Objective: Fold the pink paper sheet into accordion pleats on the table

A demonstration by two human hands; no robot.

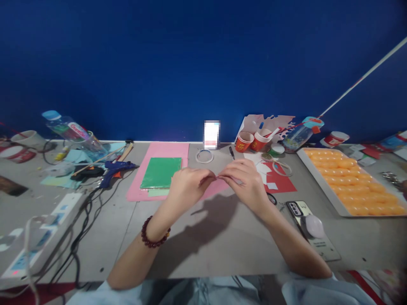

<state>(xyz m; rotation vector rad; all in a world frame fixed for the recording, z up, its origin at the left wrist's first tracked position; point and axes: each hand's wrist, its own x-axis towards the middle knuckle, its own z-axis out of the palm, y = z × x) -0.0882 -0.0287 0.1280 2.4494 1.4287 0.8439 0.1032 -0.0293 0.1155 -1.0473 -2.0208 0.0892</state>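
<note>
My left hand (187,186) and my right hand (243,182) are raised over the grey table (203,241), fingertips meeting in a pinch at the middle. Between them is a thin small thing I cannot make out, pinched from both sides. A dark bead bracelet (152,235) circles my left wrist. Just behind the hands lies a pink sheet (165,150) with a green paper stack (160,171) on it.
A blue glue gun (116,167), a plastic bottle (74,133) and a power strip (41,235) with cables lie left. Red paper cups (252,142), red paper (281,182), a phone (307,220) and a tray of orange balls (352,180) sit right. A tape ring (204,156) is at the back.
</note>
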